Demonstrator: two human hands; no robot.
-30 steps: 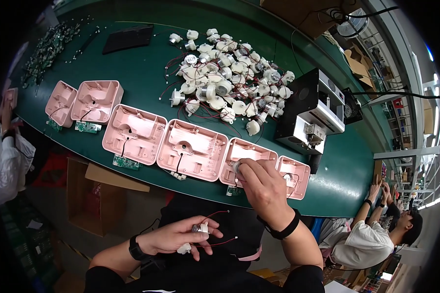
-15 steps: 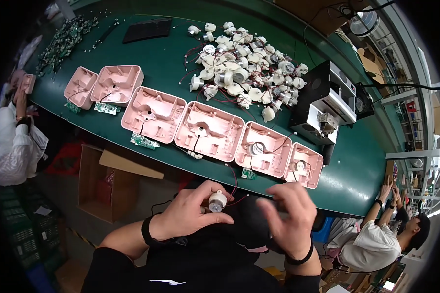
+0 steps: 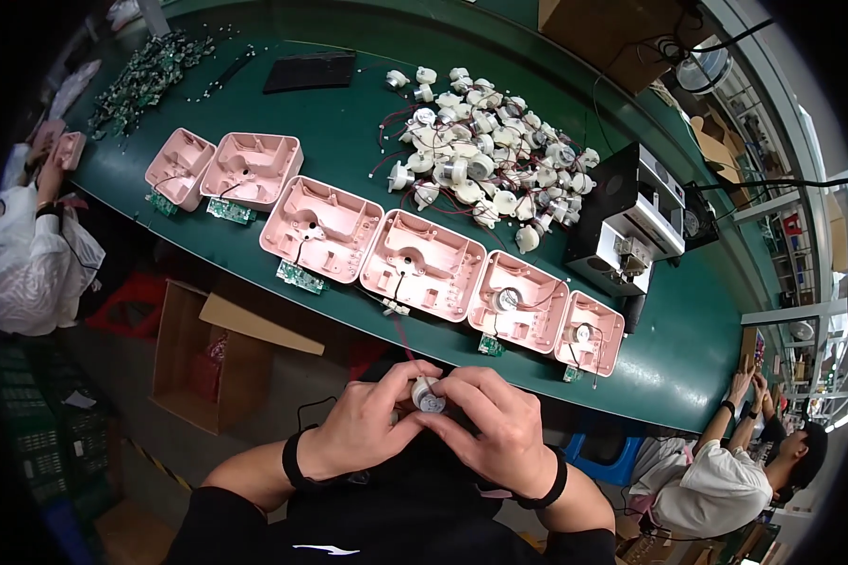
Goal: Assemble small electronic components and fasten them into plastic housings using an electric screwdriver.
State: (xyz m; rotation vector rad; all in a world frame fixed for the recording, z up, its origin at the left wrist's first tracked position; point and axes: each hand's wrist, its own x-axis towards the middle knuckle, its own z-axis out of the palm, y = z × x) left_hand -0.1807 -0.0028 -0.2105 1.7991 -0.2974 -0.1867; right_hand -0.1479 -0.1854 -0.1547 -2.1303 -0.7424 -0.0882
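The green table (image 3: pixel 349 141) is the biggest thing and curves across the upper part of the view; every place below is told from it. Its surface is smooth and dark green.

Along its near edge lies a row of six pink plastic housings (image 3: pixel 424 264), shallow open trays with rounded corners and small ribs inside. The two at the right end of the row each hold a round silver-white motor; the four others hold only thin wires, and small green circuit boards (image 3: pixel 300 276) hang at their near rims.

Toward the far side of the table is a loose pile of white motors (image 3: pixel 481 169) with red and black wires tangled together. At the table's right part stands a black and white machine (image 3: pixel 627 231), box shaped. At its far left corner lies a heap of small green boards (image 3: pixel 146 80), and beside it a flat black pad (image 3: pixel 309 71).

Under the near edge of the table, to the left, stands an open cardboard box (image 3: pixel 207 353).

In front of the table's near edge, the left hand (image 3: pixel 363 428) and the right hand (image 3: pixel 499 428) are pressed close together, both pinching one small motor (image 3: pixel 428 395) between the fingertips. The motor is a short white cylinder with a metal face. That round face points up toward the camera, so its short axis runs about upward. A thin red wire goes from it toward the table.
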